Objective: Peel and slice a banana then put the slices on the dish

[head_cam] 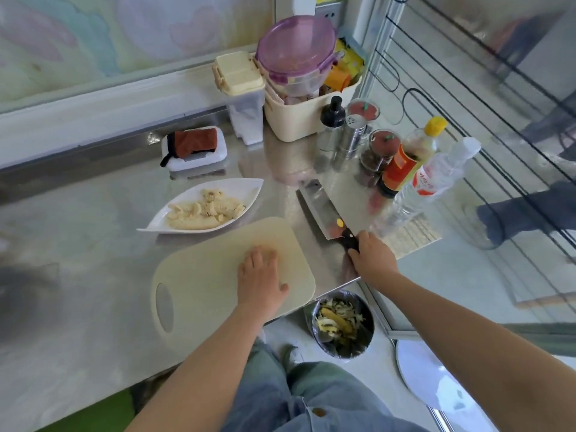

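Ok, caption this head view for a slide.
Banana slices on the dish, left hand flat on the cutting board, right hand gripping the knife.

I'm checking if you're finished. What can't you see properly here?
Head view only.
Hidden: cleaver handle, mostly inside the right hand.
Hidden: cutting board patch under the left hand.
Blurred: banana slices on the dish, uncountable.
Blurred: bottle labels, unreadable.

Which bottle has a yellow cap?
The dark sauce bottle with the red label; the clear bottle beside it has a white cap.
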### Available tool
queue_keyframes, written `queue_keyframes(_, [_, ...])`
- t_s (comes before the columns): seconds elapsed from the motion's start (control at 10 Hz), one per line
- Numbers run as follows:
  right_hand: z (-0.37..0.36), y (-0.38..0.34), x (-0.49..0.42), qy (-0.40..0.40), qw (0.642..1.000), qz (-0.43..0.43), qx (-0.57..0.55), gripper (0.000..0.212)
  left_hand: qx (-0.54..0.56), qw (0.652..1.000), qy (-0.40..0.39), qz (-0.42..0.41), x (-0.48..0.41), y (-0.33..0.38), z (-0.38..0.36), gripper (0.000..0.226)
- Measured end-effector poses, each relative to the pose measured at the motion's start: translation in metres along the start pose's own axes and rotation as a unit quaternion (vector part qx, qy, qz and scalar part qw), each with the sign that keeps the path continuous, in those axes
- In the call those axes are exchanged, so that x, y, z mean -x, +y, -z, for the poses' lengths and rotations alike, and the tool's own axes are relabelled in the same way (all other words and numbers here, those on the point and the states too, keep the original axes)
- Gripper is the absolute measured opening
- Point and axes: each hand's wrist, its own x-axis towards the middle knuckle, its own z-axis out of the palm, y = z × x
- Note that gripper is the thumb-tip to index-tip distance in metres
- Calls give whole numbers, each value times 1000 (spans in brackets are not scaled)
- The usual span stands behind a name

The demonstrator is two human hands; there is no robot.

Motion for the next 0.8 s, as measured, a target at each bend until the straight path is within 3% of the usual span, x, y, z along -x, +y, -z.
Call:
queue_keyframes(0.2, [29,25,-29,35,996,-71,28,35,-18,999,-9,-42,-27,18,15,72])
queue_keyframes(0.4, [35,37,-46,52,991,-110,48,35,-23,999,-2,-35,-55,24,25,43])
queue_keyframes(0.7, [29,38,-50,33,988,-127,84,37,-23,999,5,-28,-67,24,30,34])
queue_keyframes(0.8, [30,26,-51,81,989,-109,64,40,-8,999,16,-36,-67,22,30,33])
